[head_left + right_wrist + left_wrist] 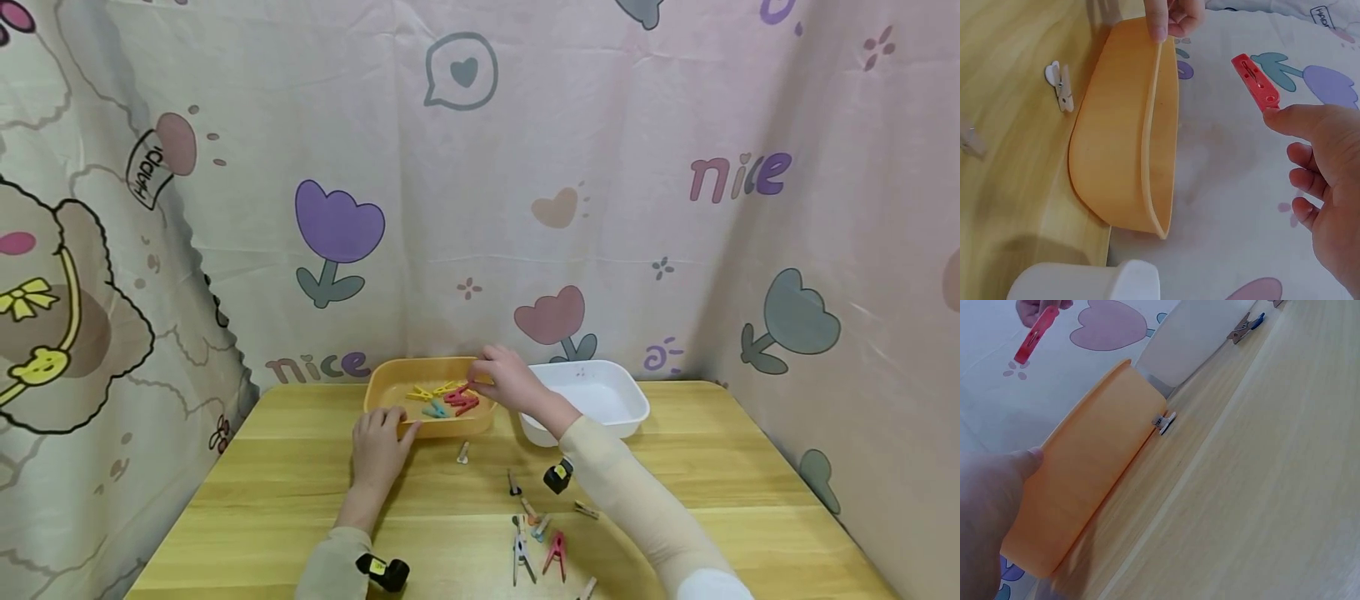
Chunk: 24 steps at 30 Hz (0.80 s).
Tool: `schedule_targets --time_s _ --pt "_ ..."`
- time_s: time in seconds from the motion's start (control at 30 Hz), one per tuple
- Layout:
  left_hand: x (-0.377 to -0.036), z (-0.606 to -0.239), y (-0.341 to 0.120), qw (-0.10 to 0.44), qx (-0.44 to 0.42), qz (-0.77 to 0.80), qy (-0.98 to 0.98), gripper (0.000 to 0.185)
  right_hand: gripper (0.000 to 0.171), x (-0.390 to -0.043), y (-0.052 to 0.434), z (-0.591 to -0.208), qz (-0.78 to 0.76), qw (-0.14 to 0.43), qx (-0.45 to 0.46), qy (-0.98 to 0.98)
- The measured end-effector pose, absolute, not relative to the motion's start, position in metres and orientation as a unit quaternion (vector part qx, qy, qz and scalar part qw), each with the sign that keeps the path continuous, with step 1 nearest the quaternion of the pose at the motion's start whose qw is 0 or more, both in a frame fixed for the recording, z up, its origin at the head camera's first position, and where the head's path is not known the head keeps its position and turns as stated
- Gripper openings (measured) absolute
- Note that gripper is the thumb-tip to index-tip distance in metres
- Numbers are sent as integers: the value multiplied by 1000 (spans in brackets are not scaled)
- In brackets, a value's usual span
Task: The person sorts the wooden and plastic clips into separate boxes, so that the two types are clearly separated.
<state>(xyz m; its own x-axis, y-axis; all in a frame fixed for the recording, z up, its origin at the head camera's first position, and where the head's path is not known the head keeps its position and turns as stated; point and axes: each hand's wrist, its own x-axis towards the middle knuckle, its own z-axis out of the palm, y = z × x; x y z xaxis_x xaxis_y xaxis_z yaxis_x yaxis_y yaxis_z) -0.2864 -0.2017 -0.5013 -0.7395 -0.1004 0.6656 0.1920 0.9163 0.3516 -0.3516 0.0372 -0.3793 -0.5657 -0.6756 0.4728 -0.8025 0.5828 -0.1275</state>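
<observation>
My left hand point(378, 446) grips the front left rim of the orange plastic basin point(442, 428), its thumb on the outer wall. Above the basin's right side, my right hand point(512, 382) pinches a red clothespin point(1256, 81) between thumb and fingers. Inside the basin lie yellow clothespins point(420, 394), red clothespins point(465, 405) and a light blue clothespin point(435, 410). The side wall hides these in both wrist views.
A white basin point(637, 408) stands to the right of the orange one. Just in front lies a small wooden clothespin point(463, 452) with a white end. Nearer, several more lie scattered, including a red clothespin point(556, 557) and a grey clothespin point(522, 554). A patterned cloth point(450, 208) hangs behind.
</observation>
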Motion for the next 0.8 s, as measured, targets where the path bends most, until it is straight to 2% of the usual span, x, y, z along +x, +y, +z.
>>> schedule_targets --time_s 0.8 --pt "-287 -501 -203 366 -31 -206 -907 29 6 -398 -7 -385 157 132 382 -901"
